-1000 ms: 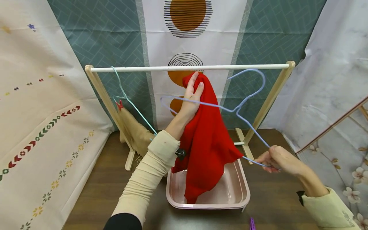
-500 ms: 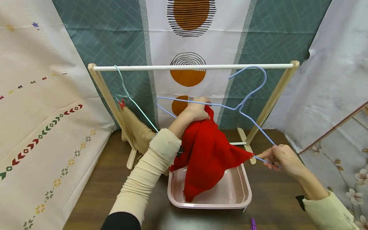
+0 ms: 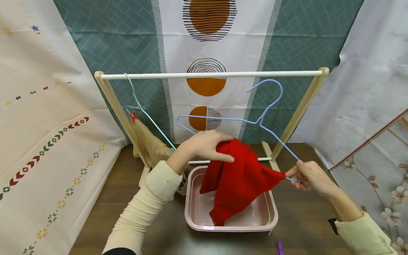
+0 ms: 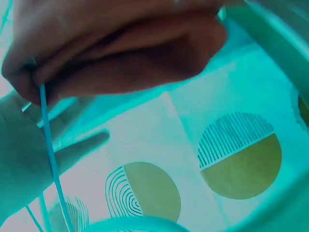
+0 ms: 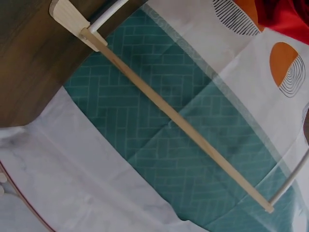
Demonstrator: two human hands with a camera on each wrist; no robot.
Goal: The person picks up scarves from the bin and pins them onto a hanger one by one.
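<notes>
A red cloth (image 3: pixel 239 180) lies draped over the lower bar of a blue clothes hanger (image 3: pixel 234 119), its lower end hanging into a pink basin (image 3: pixel 231 228). My left hand (image 3: pixel 207 145) rests at the cloth's upper edge, thumb held straight and apart from the fingers. In the left wrist view, the cloth (image 4: pixel 140 58) fills the top and the extended thumb (image 4: pixel 87 145) shows under it. My right hand (image 3: pixel 313 177) pinches the hanger near its right corner, beside the cloth's pointed tip. The right wrist view shows only a bit of the cloth (image 5: pixel 289 19), not the hand.
Behind stands a wooden rack with a white rail (image 3: pixel 159 75). A mint hanger (image 3: pixel 153 122) hangs at its left, with a tan cloth (image 3: pixel 149 145) held by a red clothespin (image 3: pixel 133 115). A purple clothespin (image 3: pixel 279 248) lies in front of the basin.
My left hand has come down from near the rail to the hanger's lower bar, and the cloth's top has dropped with it. The cloth's right tip has moved toward my right hand.
</notes>
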